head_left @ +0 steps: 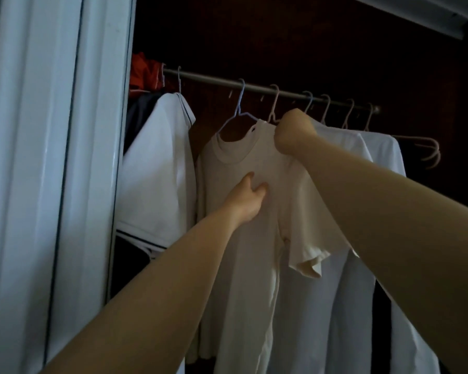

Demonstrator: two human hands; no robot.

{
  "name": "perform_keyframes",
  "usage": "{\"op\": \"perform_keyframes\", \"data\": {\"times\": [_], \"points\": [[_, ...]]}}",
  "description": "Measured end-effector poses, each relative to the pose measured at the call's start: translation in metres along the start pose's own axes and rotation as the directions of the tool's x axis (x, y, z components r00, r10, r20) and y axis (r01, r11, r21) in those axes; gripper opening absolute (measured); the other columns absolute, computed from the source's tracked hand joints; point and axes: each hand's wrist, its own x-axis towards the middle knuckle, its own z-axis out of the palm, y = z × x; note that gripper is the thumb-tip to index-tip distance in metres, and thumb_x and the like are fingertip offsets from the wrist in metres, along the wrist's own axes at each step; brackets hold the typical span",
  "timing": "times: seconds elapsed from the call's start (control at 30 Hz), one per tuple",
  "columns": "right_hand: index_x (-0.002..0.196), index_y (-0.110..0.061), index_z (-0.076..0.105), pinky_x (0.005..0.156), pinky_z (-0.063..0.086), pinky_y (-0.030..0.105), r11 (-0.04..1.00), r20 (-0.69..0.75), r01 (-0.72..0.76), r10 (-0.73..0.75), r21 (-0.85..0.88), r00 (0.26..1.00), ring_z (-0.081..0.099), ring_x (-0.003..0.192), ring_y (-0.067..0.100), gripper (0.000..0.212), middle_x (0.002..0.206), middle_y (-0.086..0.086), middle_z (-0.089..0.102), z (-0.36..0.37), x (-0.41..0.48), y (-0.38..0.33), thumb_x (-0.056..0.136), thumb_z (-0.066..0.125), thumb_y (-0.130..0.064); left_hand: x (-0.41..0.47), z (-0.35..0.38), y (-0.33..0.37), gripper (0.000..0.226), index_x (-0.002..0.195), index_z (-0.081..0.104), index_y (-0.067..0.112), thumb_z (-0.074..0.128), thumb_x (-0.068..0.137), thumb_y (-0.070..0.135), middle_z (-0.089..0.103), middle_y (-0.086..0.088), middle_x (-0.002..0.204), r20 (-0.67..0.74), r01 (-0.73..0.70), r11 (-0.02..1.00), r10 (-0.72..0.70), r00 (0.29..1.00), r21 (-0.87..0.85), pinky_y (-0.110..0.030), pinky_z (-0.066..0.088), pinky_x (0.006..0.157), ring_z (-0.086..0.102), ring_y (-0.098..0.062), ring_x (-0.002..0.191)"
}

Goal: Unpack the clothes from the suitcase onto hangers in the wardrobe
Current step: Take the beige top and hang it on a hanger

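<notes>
A cream T-shirt (243,238) hangs on a pale blue hanger (239,114) hooked over the wardrobe rail (257,89). My left hand (247,201) holds the shirt's chest, its fingers tucked into a fold of cloth. My right hand (295,133) is bunched round the shirt's right shoulder just under the rail, its fingers hidden behind the fabric. The suitcase is out of view.
A white polo with dark trim (160,168) hangs to the left, with red cloth (143,72) behind it. White shirts (362,238) hang on the right, past them empty pink hangers (427,149). The white wardrobe door (52,171) stands at far left.
</notes>
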Motion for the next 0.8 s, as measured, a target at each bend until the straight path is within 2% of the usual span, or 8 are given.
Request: {"op": "perform_keyframes", "data": {"times": [0.07, 0.17, 0.27, 0.4, 0.47, 0.53, 0.7, 0.8], "points": [[0.111, -0.003, 0.061, 0.087, 0.044, 0.036, 1.0, -0.007, 0.028, -0.028, -0.012, 1.0, 0.053, 0.116, 0.036, 0.027, 0.119, 0.02, 0.058, 0.001, -0.014, 0.006, 0.089, 0.045, -0.007, -0.021, -0.004, 0.006, 0.057, 0.151, 0.023, 0.024, 0.037, 0.1, 0.044, 0.034, -0.002, 0.152, 0.003, -0.009, 0.998, 0.008, 1.0, 0.058, -0.027, 0.033, 0.101, 0.039, -0.022, 0.135], [0.097, -0.007, 0.063, 0.105, 0.038, 0.04, 0.994, -0.023, 0.108, -0.109, -0.005, 0.994, 0.04, 0.127, 0.035, 0.022, 0.131, 0.021, 0.048, 0.002, -0.041, 0.009, 0.084, 0.046, -0.002, -0.053, -0.012, 0.008, 0.049, 0.146, 0.036, 0.015, 0.039, 0.101, 0.035, 0.043, -0.005, 0.146, -0.048, -0.047, 0.992, 0.053, 0.997, 0.121, -0.02, 0.031, 0.094, 0.043, -0.021, 0.131], [0.122, -0.006, 0.059, 0.112, 0.031, 0.04, 0.986, -0.045, 0.148, -0.145, 0.073, 0.988, 0.034, 0.132, 0.032, 0.039, 0.139, 0.016, 0.041, -0.004, -0.07, 0.007, 0.085, 0.046, -0.002, -0.086, -0.027, 0.003, 0.031, 0.128, 0.053, 0.015, 0.043, 0.1, 0.023, 0.056, -0.006, 0.128, -0.223, -0.083, 0.986, 0.114, 0.968, 0.143, -0.024, 0.038, 0.093, 0.052, -0.023, 0.119], [0.126, -0.007, 0.057, 0.1, 0.045, 0.042, 0.958, 0.039, 0.148, -0.163, 0.247, 0.986, 0.05, 0.121, 0.031, 0.042, 0.135, 0.012, 0.047, 0.002, -0.097, -0.002, 0.085, 0.048, -0.003, -0.122, -0.057, 0.0, 0.036, 0.132, 0.055, 0.011, 0.047, 0.098, 0.02, 0.061, -0.005, 0.128, -0.455, -0.092, 0.99, 0.131, 0.881, 0.107, -0.031, 0.046, 0.097, 0.058, -0.021, 0.115], [0.121, -0.003, 0.058, 0.095, 0.048, 0.044, 0.926, 0.09, 0.113, -0.155, 0.361, 0.984, 0.053, 0.115, 0.034, 0.037, 0.13, 0.016, 0.051, 0.009, -0.109, -0.009, 0.086, 0.049, -0.002, -0.142, -0.071, 0.001, 0.034, 0.13, 0.057, 0.008, 0.046, 0.097, 0.011, 0.062, -0.004, 0.124, -0.551, -0.1, 0.992, 0.125, 0.825, 0.075, -0.019, 0.045, 0.092, 0.059, -0.017, 0.111], [0.113, 0.001, 0.062, 0.091, 0.05, 0.041, 0.885, 0.131, 0.1, -0.178, 0.454, 0.975, 0.057, 0.109, 0.035, 0.029, 0.119, 0.019, 0.06, 0.015, -0.124, -0.017, 0.087, 0.05, -0.002, -0.164, -0.083, 0.0, 0.036, 0.131, 0.055, 0.006, 0.045, 0.097, 0.006, 0.06, -0.005, 0.128, -0.616, -0.081, 0.993, 0.119, 0.779, 0.089, -0.009, 0.039, 0.092, 0.056, -0.013, 0.116], [0.106, -0.006, 0.071, 0.078, 0.043, 0.02, 0.772, 0.245, 0.033, -0.242, 0.635, 0.939, 0.064, 0.1, 0.022, 0.024, 0.106, 0.012, 0.07, 0.034, -0.164, -0.04, 0.084, 0.064, -0.01, -0.22, -0.103, -0.008, 0.042, 0.139, 0.046, 0.016, 0.044, 0.098, 0.009, 0.047, 0.0, 0.142, -0.672, 0.023, 0.984, 0.104, 0.733, 0.178, -0.02, 0.032, 0.107, 0.045, -0.013, 0.129], [0.103, -0.004, 0.072, 0.075, 0.049, 0.019, 0.66, 0.369, -0.084, -0.305, 0.747, 0.878, 0.062, 0.084, 0.014, 0.022, 0.094, 0.012, 0.071, 0.048, -0.195, -0.055, 0.082, 0.072, -0.012, -0.244, -0.107, -0.015, 0.047, 0.144, 0.039, 0.021, 0.043, 0.099, 0.011, 0.036, 0.0, 0.151, -0.663, 0.093, 0.982, 0.04, 0.747, 0.164, -0.033, 0.027, 0.116, 0.034, -0.015, 0.138]]}}
